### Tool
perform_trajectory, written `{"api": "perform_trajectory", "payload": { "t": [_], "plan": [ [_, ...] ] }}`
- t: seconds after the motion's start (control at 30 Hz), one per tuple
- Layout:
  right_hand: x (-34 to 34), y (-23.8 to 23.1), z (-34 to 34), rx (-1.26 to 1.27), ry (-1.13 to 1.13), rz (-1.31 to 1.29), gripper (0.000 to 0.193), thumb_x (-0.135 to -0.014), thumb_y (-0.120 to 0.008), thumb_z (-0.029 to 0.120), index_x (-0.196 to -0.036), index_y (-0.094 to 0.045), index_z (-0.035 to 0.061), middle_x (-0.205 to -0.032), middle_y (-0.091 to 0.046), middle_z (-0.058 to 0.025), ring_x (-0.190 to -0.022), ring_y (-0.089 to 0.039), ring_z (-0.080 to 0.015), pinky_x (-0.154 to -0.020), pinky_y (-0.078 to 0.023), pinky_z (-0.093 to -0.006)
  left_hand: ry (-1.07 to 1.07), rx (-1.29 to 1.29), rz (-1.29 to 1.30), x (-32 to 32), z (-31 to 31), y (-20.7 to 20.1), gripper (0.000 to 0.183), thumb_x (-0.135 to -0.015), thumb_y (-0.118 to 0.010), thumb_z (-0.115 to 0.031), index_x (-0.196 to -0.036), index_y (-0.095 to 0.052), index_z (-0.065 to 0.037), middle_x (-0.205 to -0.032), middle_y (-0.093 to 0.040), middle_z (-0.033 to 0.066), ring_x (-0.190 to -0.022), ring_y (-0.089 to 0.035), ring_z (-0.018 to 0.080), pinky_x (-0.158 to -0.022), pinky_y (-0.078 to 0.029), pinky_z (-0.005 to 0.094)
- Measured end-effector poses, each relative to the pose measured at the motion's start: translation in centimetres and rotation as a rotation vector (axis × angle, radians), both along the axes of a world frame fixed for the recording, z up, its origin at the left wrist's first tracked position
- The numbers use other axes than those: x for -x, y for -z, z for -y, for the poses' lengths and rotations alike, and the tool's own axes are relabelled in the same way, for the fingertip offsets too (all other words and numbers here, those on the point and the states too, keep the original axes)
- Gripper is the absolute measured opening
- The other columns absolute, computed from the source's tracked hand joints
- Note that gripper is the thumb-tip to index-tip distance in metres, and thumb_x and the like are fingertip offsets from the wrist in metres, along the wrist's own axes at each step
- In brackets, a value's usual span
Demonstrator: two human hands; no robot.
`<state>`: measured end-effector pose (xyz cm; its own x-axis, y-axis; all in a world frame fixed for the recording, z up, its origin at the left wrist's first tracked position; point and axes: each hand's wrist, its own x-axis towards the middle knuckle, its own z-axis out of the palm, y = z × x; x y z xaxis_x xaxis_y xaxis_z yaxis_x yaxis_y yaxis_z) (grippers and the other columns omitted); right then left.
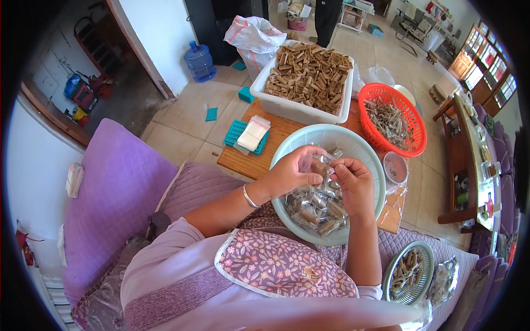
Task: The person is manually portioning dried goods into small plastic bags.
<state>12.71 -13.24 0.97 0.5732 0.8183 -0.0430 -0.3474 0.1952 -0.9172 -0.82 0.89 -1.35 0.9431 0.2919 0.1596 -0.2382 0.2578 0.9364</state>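
Above a pale green basin [375, 160], my two hands hold a small clear plastic bag [322, 166] with a brown piece inside. My left hand [288, 174], a silver bangle at its wrist, pinches the bag from the left, its thumb pointing right. On the other side, my right hand [354, 181] grips the bag's edge between thumb and fingers. Below them in the basin lie many brown rolled pieces in clear wrappers [317, 212]. A stack of flat white bags [253, 133] rests on a teal plastic tray [234, 131] to the left.
Behind the basin stands a white tub [276, 107] heaped with brown rolls [309, 77]. To its right sits a red basket [418, 127] of thin brownish pieces. A clear tub [395, 168] is on the wooden table [229, 160]. A smaller basket [428, 270] lies at my right.
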Motion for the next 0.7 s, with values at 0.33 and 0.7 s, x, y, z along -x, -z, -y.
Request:
{"api": "perform_trajectory", "payload": {
  "t": [0.33,0.7],
  "plan": [
    [-9.8,-4.3,6.2,0.109,0.755,0.687,0.015,-0.081,-0.067,0.002,-0.096,-0.067,0.0027,-0.101,-0.064,-0.0094,-0.093,-0.060,-0.0190,-0.085,-0.048,-0.0327,-0.078,-0.003,-0.068,-0.2,0.4,-1.6,0.056,-0.081,-0.075,-0.010,-0.129,-0.046,-0.001,-0.115,-0.061,0.0088,-0.093,-0.060,0.0108,-0.079,-0.052,0.0247],
    [1.4,-3.0,0.7,0.125,0.281,1.464,0.014,-0.077,-0.069,0.005,-0.091,-0.068,0.0038,-0.101,-0.064,-0.0119,-0.088,-0.063,-0.0310,-0.077,-0.051,-0.0401,-0.060,-0.283,-0.016,0.0,1.1,-1.5,0.072,-0.079,-0.076,-0.007,-0.140,-0.037,-0.002,-0.125,-0.055,0.0132,-0.118,-0.054,0.0183,-0.091,-0.048,0.0291]
  ]
}}
